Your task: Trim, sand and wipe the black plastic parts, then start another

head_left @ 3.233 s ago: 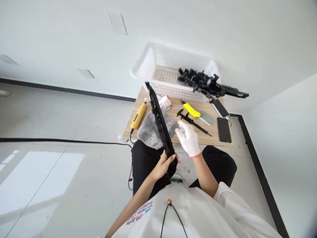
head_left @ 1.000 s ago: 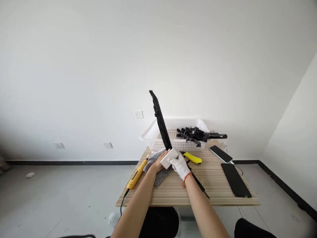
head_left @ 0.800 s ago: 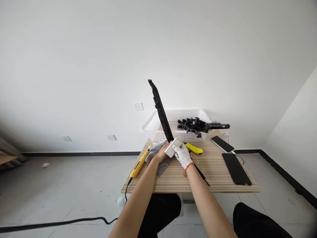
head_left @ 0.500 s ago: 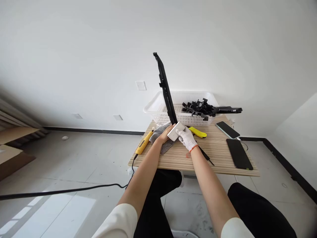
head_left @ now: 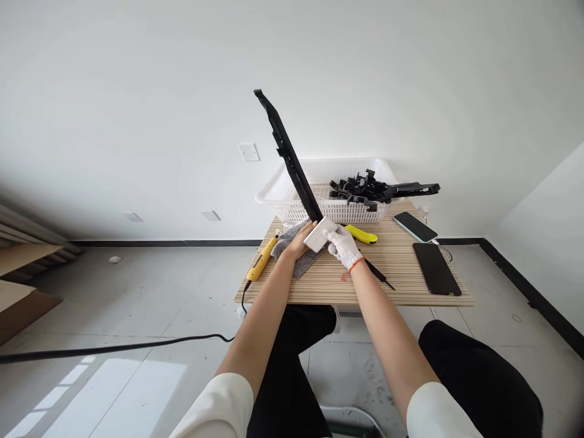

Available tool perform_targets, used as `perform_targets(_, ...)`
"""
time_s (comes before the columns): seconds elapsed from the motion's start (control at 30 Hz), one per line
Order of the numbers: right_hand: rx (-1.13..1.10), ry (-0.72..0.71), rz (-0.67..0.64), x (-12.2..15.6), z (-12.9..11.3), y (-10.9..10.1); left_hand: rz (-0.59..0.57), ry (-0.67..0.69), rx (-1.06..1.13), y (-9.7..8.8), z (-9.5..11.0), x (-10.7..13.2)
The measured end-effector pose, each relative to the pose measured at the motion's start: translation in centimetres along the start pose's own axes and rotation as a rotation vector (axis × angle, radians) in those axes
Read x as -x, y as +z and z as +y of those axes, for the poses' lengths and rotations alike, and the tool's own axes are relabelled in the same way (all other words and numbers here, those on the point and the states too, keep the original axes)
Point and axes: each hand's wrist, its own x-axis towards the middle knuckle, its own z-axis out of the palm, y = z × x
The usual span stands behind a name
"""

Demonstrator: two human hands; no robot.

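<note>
My bare left hand (head_left: pixel 298 242) is closed at the lower end of a long black plastic strip (head_left: pixel 292 163), over a grey cloth (head_left: pixel 305 266). The strip leans up and to the left, its far end high above the table. In a white knitted glove with an orange cuff, my right hand (head_left: pixel 344 246) grips a flat white rectangular block (head_left: pixel 319 236), thumb on top. The block lies across the foot of the strip, beside my left fingers, and hides part of them. Whether it presses on the strip, I cannot tell.
Behind my hands stands a white plastic basket (head_left: pixel 269 193) with black plastic pieces (head_left: pixel 365 188). A yellow corded tool (head_left: pixel 261 260) lies left on the wooden table (head_left: pixel 326 293). To the right are a yellow cutter (head_left: pixel 362 235), a thin black tool (head_left: pixel 378 275) and two phones (head_left: pixel 415 227).
The black strip's upper end has tilted further left. Both hands and the white block have shifted slightly left and up in view, as has the whole scene.
</note>
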Motion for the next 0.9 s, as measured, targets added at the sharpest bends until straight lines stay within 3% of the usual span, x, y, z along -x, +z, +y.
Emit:
perform_targets(0.4, 0.033, 0.024, -0.009, 0.48, -0.55, -0.23, 0.036, 0.031, -0.097, 0.32, 0.08, 0.27)
perform_targets(0.7, 0.047, -0.024, 0.023, 0.64, -0.52, -0.50, -0.001, 0.003, -0.136, 0.25, -0.26, 0.21)
perform_targets(0.9, 0.039, -0.080, -0.004, -0.02, 0.07, -0.61, 0.045, 0.012, -0.213, 0.18, -0.22, 0.00)
